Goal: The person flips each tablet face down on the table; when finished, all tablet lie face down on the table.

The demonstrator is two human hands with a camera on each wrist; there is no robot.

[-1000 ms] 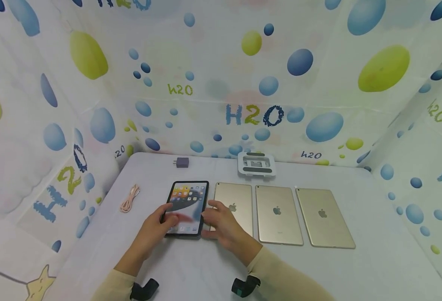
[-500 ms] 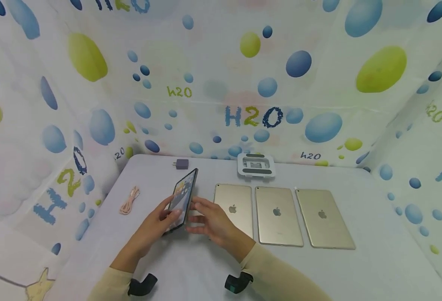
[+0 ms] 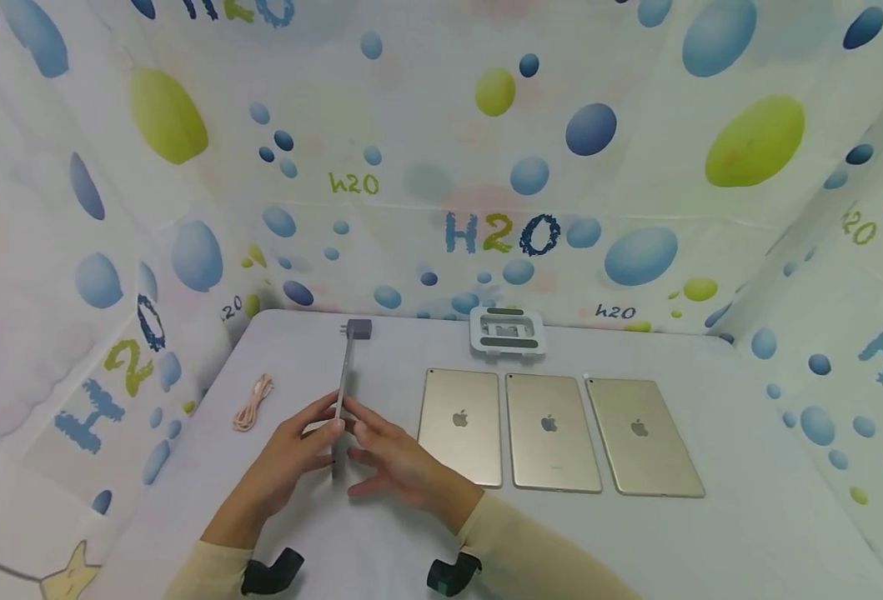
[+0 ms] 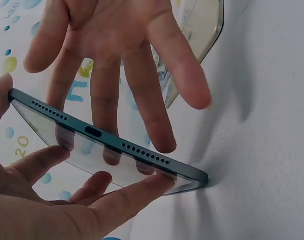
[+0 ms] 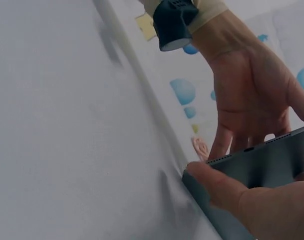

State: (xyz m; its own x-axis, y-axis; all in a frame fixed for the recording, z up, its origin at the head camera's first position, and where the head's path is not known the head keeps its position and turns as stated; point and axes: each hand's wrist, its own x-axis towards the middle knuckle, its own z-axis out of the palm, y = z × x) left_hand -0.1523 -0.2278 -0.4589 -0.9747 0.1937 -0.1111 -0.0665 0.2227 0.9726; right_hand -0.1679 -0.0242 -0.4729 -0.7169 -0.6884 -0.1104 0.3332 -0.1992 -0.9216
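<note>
A white table (image 3: pixel 711 533) is covered with stuff: three gold tablets (image 3: pixel 549 431) laid face down in a row, a pink cable (image 3: pixel 252 402), a grey charger (image 3: pixel 358 329), and a white stand (image 3: pixel 506 331) parked at the back.

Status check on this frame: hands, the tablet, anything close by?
Left hand grips dark tablet, stood on edge on table. Right hand open, steadying it. Three gold tablets lie just right, apart.
</note>
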